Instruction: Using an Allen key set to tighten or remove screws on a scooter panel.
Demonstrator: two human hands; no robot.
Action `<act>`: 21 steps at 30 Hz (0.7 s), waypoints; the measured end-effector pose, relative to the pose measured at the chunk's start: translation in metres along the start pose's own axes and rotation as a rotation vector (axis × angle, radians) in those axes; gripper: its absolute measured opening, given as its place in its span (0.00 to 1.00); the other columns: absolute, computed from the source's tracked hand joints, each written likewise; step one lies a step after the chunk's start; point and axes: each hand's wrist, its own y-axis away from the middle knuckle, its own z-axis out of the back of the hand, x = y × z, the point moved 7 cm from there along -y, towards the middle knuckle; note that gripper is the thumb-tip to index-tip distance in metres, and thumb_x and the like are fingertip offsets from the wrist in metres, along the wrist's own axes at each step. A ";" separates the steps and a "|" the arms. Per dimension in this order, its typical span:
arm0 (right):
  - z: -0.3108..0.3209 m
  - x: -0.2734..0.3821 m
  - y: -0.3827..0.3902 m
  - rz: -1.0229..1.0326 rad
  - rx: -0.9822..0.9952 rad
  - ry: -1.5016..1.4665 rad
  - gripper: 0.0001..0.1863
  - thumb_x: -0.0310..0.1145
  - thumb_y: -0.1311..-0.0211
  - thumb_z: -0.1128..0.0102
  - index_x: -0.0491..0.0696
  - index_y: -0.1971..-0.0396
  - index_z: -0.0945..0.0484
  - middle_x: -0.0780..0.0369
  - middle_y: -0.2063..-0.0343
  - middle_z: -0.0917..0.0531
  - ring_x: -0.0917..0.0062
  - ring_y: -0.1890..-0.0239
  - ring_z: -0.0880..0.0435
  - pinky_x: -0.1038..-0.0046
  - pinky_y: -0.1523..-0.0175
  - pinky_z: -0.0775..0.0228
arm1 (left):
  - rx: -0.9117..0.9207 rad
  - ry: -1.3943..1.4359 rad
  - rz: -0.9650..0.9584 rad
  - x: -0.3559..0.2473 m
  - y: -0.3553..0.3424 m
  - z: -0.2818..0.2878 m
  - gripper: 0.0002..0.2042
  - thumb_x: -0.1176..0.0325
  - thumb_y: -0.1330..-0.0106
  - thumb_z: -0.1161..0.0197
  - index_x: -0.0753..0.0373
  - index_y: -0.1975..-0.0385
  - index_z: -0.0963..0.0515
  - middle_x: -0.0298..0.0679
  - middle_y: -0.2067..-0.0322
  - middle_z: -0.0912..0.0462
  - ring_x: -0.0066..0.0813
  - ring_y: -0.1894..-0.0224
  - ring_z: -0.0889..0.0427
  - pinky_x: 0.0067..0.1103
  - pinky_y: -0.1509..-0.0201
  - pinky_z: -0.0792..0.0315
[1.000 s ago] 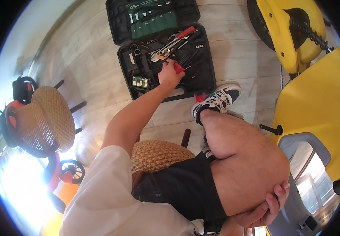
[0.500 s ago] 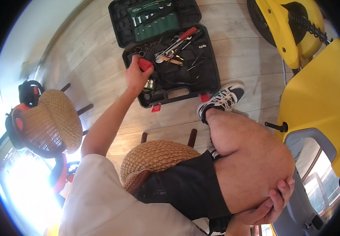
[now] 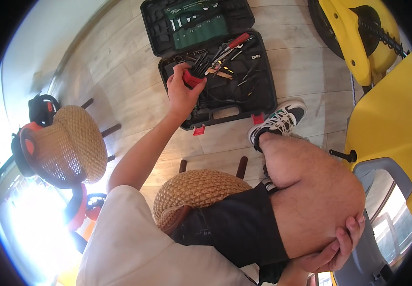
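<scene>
My left hand [image 3: 183, 93] grips a red hex key holder [image 3: 192, 79] over the left part of an open black tool case [image 3: 267, 78]. Black hex keys [image 3: 200, 64] stick up from the holder in a bunch. To their right lie a red-handled screwdriver [image 3: 238, 41] and several other thin metal tools. Behind, a green tool roll [image 3: 199, 33] holding several wrenches [image 3: 178, 22] lies in the lid. My right hand [image 3: 337, 248] is curled round my bent right knee [image 3: 353, 200] and holds no tool.
A woven stool [image 3: 201, 188] is beneath me. Another woven seat [image 3: 80, 143] stands at the left, with orange and black equipment around it. On the right a yellow ride-on vehicle [image 3: 387, 124] with a wheel and a spring is close to my leg. The floor is pale wood.
My left hand has lifted the red holder with its black hex keys and moved it slightly right. My right hand stays on the knee. The whole view has shifted a little.
</scene>
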 end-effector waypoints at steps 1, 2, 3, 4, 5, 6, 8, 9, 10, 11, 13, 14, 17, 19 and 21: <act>0.000 0.000 -0.001 0.005 -0.002 -0.002 0.16 0.30 0.33 0.59 0.41 0.59 0.21 0.50 0.50 0.19 0.51 0.37 0.28 0.44 0.31 0.42 | -0.006 0.049 0.007 -0.002 0.001 0.000 0.26 0.64 0.49 0.23 0.57 0.52 0.30 0.38 0.66 0.22 0.40 0.59 0.25 0.33 0.47 0.33; -0.001 0.000 -0.001 0.006 -0.002 -0.002 0.16 0.30 0.33 0.59 0.41 0.59 0.21 0.50 0.50 0.19 0.51 0.37 0.28 0.44 0.31 0.42 | -0.016 0.040 0.008 -0.003 0.001 0.000 0.26 0.64 0.49 0.23 0.57 0.52 0.30 0.38 0.66 0.22 0.40 0.59 0.25 0.33 0.47 0.33; -0.001 0.000 -0.001 0.017 -0.014 -0.006 0.16 0.30 0.33 0.59 0.41 0.59 0.21 0.50 0.49 0.19 0.51 0.38 0.28 0.44 0.31 0.42 | -0.024 0.066 0.015 -0.004 0.001 0.000 0.26 0.64 0.50 0.23 0.58 0.53 0.30 0.38 0.66 0.23 0.39 0.60 0.25 0.32 0.50 0.32; -0.001 0.001 -0.001 0.027 -0.025 -0.010 0.16 0.30 0.33 0.59 0.41 0.59 0.21 0.50 0.49 0.19 0.51 0.38 0.27 0.44 0.31 0.41 | -0.021 0.099 0.026 -0.005 0.001 0.000 0.26 0.65 0.51 0.23 0.58 0.54 0.29 0.39 0.67 0.23 0.39 0.61 0.25 0.32 0.53 0.31; -0.002 0.000 -0.001 0.027 -0.026 -0.011 0.16 0.30 0.33 0.59 0.41 0.59 0.21 0.50 0.49 0.19 0.51 0.38 0.27 0.44 0.31 0.41 | -0.032 0.092 0.022 -0.006 0.000 0.002 0.26 0.65 0.51 0.23 0.58 0.54 0.29 0.39 0.67 0.23 0.39 0.61 0.25 0.32 0.53 0.31; -0.001 0.000 -0.001 0.020 -0.037 -0.010 0.16 0.30 0.33 0.59 0.41 0.59 0.21 0.50 0.49 0.19 0.51 0.38 0.27 0.44 0.31 0.41 | -0.034 0.135 0.015 -0.008 0.000 0.003 0.26 0.65 0.51 0.22 0.59 0.54 0.29 0.39 0.67 0.24 0.39 0.61 0.26 0.32 0.53 0.31; -0.001 -0.001 0.000 0.010 -0.047 -0.009 0.16 0.30 0.33 0.59 0.40 0.59 0.21 0.50 0.49 0.19 0.50 0.38 0.27 0.44 0.32 0.41 | -0.034 0.177 0.011 -0.011 0.000 0.005 0.26 0.65 0.51 0.22 0.60 0.54 0.29 0.39 0.68 0.25 0.38 0.61 0.26 0.31 0.54 0.31; -0.001 0.000 0.000 0.010 -0.040 -0.001 0.16 0.30 0.33 0.59 0.40 0.59 0.21 0.49 0.49 0.19 0.50 0.38 0.27 0.44 0.32 0.41 | -0.048 0.176 0.005 -0.014 0.000 0.008 0.26 0.65 0.51 0.22 0.61 0.54 0.29 0.39 0.69 0.25 0.37 0.63 0.27 0.31 0.55 0.31; -0.001 0.001 0.000 0.009 -0.033 0.006 0.16 0.30 0.33 0.58 0.40 0.59 0.21 0.49 0.49 0.19 0.50 0.38 0.27 0.44 0.32 0.41 | -0.056 0.166 0.001 -0.017 0.000 0.010 0.26 0.66 0.51 0.22 0.62 0.54 0.29 0.39 0.69 0.26 0.35 0.64 0.27 0.30 0.55 0.31; 0.000 0.002 0.000 0.010 -0.035 0.006 0.16 0.30 0.33 0.58 0.40 0.59 0.21 0.49 0.49 0.19 0.50 0.38 0.27 0.44 0.32 0.41 | -0.063 0.175 -0.002 -0.021 0.000 0.013 0.26 0.66 0.51 0.22 0.62 0.54 0.29 0.39 0.69 0.26 0.35 0.64 0.27 0.30 0.55 0.31; 0.001 0.002 0.000 -0.019 -0.021 0.012 0.15 0.31 0.33 0.57 0.40 0.60 0.21 0.49 0.49 0.19 0.50 0.38 0.27 0.45 0.32 0.40 | -0.071 0.199 -0.016 -0.031 0.002 0.018 0.26 0.68 0.51 0.22 0.62 0.54 0.29 0.38 0.69 0.26 0.31 0.65 0.28 0.26 0.57 0.31; 0.001 0.004 -0.001 -0.016 -0.025 0.012 0.15 0.31 0.33 0.57 0.40 0.60 0.21 0.49 0.49 0.19 0.50 0.38 0.27 0.45 0.32 0.40 | -0.084 0.203 -0.027 -0.037 0.003 0.023 0.26 0.68 0.51 0.22 0.62 0.54 0.29 0.38 0.69 0.26 0.31 0.65 0.28 0.26 0.57 0.31; -0.001 0.001 -0.003 -0.085 0.021 0.028 0.12 0.33 0.29 0.57 0.48 0.62 0.22 0.59 0.50 0.20 0.57 0.34 0.31 0.47 0.28 0.46 | -0.072 0.247 -0.036 -0.057 0.007 0.034 0.25 0.70 0.50 0.22 0.62 0.54 0.29 0.37 0.69 0.26 0.28 0.65 0.28 0.24 0.58 0.30; -0.002 0.003 -0.005 -0.047 0.008 0.003 0.12 0.32 0.30 0.56 0.44 0.61 0.22 0.56 0.50 0.19 0.54 0.37 0.29 0.48 0.31 0.41 | -0.056 0.260 -0.067 -0.074 0.010 0.041 0.25 0.71 0.50 0.22 0.63 0.54 0.29 0.36 0.68 0.25 0.25 0.64 0.27 0.22 0.56 0.30; -0.003 0.003 -0.007 -0.013 -0.009 -0.001 0.12 0.31 0.31 0.55 0.42 0.61 0.22 0.54 0.51 0.19 0.53 0.39 0.27 0.48 0.33 0.39 | -0.076 0.274 -0.108 -0.092 0.015 0.052 0.25 0.71 0.51 0.22 0.63 0.55 0.28 0.36 0.67 0.25 0.25 0.64 0.27 0.22 0.55 0.29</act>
